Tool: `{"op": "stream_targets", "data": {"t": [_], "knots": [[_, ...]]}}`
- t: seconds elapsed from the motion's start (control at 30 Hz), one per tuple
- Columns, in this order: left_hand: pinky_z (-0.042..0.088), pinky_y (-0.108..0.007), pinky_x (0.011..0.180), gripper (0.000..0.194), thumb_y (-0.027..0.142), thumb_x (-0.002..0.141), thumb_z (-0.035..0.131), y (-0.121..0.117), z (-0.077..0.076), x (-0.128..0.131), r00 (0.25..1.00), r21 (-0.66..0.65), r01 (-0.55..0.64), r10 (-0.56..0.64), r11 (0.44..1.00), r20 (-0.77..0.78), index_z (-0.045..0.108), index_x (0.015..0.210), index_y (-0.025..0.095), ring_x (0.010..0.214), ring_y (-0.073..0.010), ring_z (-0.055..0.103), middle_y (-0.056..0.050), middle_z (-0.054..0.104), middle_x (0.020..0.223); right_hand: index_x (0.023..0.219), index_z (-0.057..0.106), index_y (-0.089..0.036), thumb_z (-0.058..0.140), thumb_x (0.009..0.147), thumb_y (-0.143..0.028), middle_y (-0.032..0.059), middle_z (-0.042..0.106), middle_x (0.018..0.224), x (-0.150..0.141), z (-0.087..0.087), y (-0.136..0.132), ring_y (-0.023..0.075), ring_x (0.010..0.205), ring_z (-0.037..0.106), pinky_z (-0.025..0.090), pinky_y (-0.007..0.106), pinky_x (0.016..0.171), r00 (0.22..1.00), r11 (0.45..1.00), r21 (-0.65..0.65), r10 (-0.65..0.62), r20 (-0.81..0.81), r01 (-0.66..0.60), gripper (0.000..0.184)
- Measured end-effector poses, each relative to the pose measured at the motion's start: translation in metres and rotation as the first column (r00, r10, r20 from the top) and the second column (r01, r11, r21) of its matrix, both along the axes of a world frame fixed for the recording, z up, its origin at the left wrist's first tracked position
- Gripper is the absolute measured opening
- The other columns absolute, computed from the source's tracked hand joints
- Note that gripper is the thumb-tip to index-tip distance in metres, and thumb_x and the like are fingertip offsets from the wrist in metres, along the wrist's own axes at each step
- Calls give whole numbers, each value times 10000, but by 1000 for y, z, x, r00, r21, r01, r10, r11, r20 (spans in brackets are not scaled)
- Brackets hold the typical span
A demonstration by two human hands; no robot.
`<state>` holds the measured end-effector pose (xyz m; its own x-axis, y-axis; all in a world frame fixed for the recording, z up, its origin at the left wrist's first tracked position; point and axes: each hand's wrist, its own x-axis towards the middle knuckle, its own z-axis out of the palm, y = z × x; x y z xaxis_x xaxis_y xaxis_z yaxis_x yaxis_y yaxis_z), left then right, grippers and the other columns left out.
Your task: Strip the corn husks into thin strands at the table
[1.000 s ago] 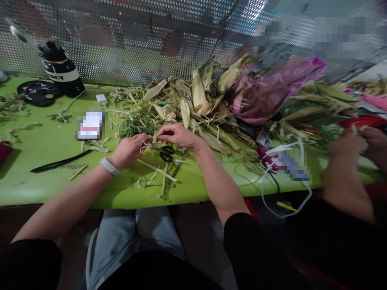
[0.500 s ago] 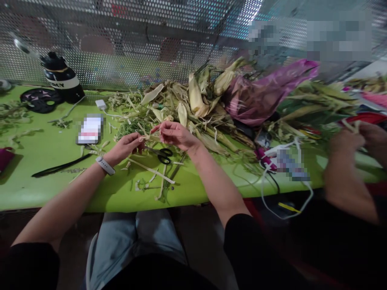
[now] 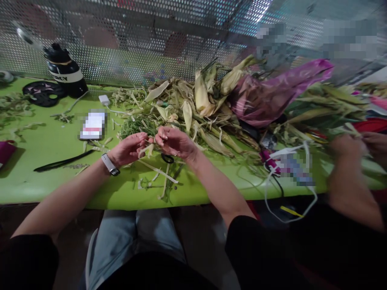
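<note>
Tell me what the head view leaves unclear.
Head view, every item:
Scissors: mostly hidden by the right hand.
Strip: too small and blurred to tell whether the left hand pinches it.
Bag: contents obscured by its purple plastic.
Phone: screen pixelated, unreadable.
Maroon thing: cut off by the left edge.

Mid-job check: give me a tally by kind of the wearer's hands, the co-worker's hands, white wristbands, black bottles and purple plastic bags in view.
Wearer's left hand and right hand: 2
Co-worker's hands: 2
White wristband: 1
Black bottle: 1
Purple plastic bag: 1
Total: 7
</note>
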<state>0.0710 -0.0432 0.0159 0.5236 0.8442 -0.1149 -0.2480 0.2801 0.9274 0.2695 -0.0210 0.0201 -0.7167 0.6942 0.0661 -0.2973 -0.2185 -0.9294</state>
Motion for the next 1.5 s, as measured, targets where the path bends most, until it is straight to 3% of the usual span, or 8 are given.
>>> {"op": "stream_targets", "data": {"t": [0.2,0.43,0.63,0.8,1.1,1.23,1.33,1.5], "knots": [[251,-184,354,334,400,733,753,2,2,-2,997,13,64,-65,998,50,517,693,168,395,-14,262,31,480,622,815,510,-159,631,875,-363,-21,582,720,12,10,-1,35,476,394,252,182,423,980,970,239,-1,199,-48,245],[364,-196,421,225,334,778,718,10,-8,-7,988,75,53,-41,996,-151,609,732,143,466,-54,453,-18,565,651,854,556,-147,582,913,-357,-25,559,727,24,17,2,41,518,340,266,192,485,903,921,356,-11,429,-158,220],[432,-210,479,192,355,783,701,14,-10,-7,998,19,-35,36,999,-61,616,781,182,557,-81,538,-31,606,735,865,566,-157,615,878,-417,14,614,830,22,8,7,74,601,495,370,207,542,927,924,382,-126,352,-20,265],[263,-179,362,188,342,709,757,17,-9,-7,984,12,-61,62,998,-164,671,770,186,499,-78,481,-56,622,708,837,601,-162,655,847,-403,16,565,884,19,8,7,88,687,476,399,227,630,897,817,561,-341,280,135,248],[288,-160,355,257,314,625,854,3,-4,3,974,-2,79,-77,997,-213,696,716,133,444,-46,471,-10,591,594,775,584,-166,643,825,-375,30,539,895,0,6,-5,112,728,471,392,257,644,850,703,678,-476,226,213,222],[319,-128,377,275,319,616,865,2,-2,3,980,58,49,-37,997,-198,682,679,123,453,-45,513,3,597,564,918,592,-173,595,830,-326,18,580,892,3,10,-5,111,714,487,407,251,649,836,770,607,-455,305,198,177],[313,-114,378,261,298,618,867,4,0,0,990,86,-6,18,996,-139,688,695,124,470,-45,541,-1,632,592,951,620,-150,553,798,-230,14,603,867,11,15,-3,115,720,500,406,258,673,838,833,551,-335,431,49,186],[310,-114,366,240,267,620,863,5,-1,-3,993,70,18,-10,997,-122,692,707,124,445,-48,553,10,627,556,894,664,-127,631,778,-287,23,602,859,15,14,1,125,760,517,405,266,707,831,804,584,-249,497,-109,200]]}}
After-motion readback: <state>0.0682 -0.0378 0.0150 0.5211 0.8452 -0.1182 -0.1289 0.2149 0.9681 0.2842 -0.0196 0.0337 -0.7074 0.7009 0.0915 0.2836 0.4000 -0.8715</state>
